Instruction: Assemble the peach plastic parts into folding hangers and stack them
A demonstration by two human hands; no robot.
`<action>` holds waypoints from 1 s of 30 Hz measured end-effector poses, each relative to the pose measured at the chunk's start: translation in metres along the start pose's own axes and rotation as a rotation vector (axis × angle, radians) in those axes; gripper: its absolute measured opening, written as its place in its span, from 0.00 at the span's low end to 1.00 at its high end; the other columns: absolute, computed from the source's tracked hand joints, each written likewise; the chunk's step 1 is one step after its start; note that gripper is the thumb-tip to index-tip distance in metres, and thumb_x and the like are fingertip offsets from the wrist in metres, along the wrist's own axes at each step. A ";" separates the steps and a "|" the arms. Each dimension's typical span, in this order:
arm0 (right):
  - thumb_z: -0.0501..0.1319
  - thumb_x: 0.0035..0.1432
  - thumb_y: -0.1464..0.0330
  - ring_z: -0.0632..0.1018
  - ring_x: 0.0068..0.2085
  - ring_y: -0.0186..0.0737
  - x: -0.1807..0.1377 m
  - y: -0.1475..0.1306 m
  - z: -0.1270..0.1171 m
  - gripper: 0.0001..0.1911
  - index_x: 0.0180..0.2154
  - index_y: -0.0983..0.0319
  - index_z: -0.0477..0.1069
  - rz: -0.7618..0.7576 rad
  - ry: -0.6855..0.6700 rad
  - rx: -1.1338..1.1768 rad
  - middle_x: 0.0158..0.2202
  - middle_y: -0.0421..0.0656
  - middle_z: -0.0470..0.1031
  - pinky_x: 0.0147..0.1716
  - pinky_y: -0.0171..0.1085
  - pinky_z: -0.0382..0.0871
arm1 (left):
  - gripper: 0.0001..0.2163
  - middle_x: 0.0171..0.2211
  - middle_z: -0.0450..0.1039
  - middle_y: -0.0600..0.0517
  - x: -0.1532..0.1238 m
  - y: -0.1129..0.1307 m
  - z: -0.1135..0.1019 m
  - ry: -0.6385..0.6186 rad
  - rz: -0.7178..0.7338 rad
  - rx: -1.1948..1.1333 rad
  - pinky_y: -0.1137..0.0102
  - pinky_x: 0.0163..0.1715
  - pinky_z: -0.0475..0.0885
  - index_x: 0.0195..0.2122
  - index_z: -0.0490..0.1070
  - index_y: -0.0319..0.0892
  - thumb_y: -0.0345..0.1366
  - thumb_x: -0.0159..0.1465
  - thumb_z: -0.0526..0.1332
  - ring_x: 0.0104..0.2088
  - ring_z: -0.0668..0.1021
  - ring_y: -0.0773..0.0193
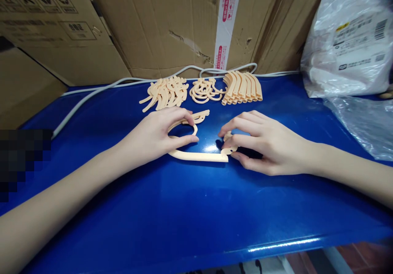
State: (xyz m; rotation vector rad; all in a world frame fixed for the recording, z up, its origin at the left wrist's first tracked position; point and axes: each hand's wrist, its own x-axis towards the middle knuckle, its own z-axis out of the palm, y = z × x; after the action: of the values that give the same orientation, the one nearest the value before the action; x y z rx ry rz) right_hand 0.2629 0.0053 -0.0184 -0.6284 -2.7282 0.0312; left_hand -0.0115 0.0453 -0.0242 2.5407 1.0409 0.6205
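Observation:
My left hand is curled around a folding-hanger assembly of beige plastic, its thumb and index finger either side of a curved hook piece. From under that hand a long hanger arm runs right along the blue surface. Another slotted beige piece lies just beyond the fingertips. My right hand has its thumb and fingers closed at a small beige joint piece with a hole, at the arm's right end. Its fingers partly hide that piece.
Behind my hands lie a pile of flat curved pieces, a pile of hooks and stacked hollow arms. A white cable runs along cardboard boxes. Plastic bags stand at right. The blue table ends at front.

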 end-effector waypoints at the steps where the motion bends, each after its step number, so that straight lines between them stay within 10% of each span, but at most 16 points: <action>1: 0.55 0.67 0.70 0.74 0.48 0.47 0.000 0.000 0.000 0.09 0.43 0.62 0.74 0.003 -0.014 -0.006 0.50 0.52 0.74 0.45 0.46 0.65 | 0.15 0.48 0.78 0.49 0.000 0.000 0.000 0.004 -0.006 0.012 0.62 0.51 0.72 0.41 0.74 0.45 0.50 0.63 0.64 0.51 0.78 0.53; 13: 0.52 0.69 0.71 0.76 0.50 0.41 0.002 -0.005 0.003 0.13 0.46 0.61 0.74 0.028 -0.058 0.155 0.53 0.50 0.72 0.48 0.39 0.70 | 0.18 0.50 0.78 0.47 -0.007 0.002 0.001 0.121 -0.127 0.129 0.58 0.52 0.71 0.46 0.73 0.44 0.52 0.63 0.64 0.52 0.78 0.49; 20: 0.62 0.62 0.50 0.77 0.45 0.42 0.004 -0.016 0.007 0.20 0.39 0.62 0.72 0.054 -0.029 0.150 0.49 0.50 0.75 0.42 0.39 0.71 | 0.19 0.49 0.78 0.47 -0.008 0.006 0.004 0.137 -0.158 0.156 0.58 0.49 0.72 0.47 0.72 0.44 0.52 0.62 0.65 0.50 0.78 0.49; 30: 0.60 0.58 0.74 0.76 0.51 0.40 0.008 -0.030 0.009 0.14 0.46 0.60 0.63 0.031 -0.050 0.304 0.53 0.48 0.74 0.46 0.38 0.72 | 0.17 0.47 0.78 0.47 -0.011 0.014 0.005 0.164 -0.157 0.148 0.57 0.49 0.72 0.44 0.71 0.44 0.51 0.63 0.64 0.49 0.78 0.50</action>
State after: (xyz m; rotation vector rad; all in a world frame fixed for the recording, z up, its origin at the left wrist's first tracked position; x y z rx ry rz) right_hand 0.2407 -0.0182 -0.0215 -0.5862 -2.6827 0.4648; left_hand -0.0080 0.0268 -0.0256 2.5329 1.3756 0.7421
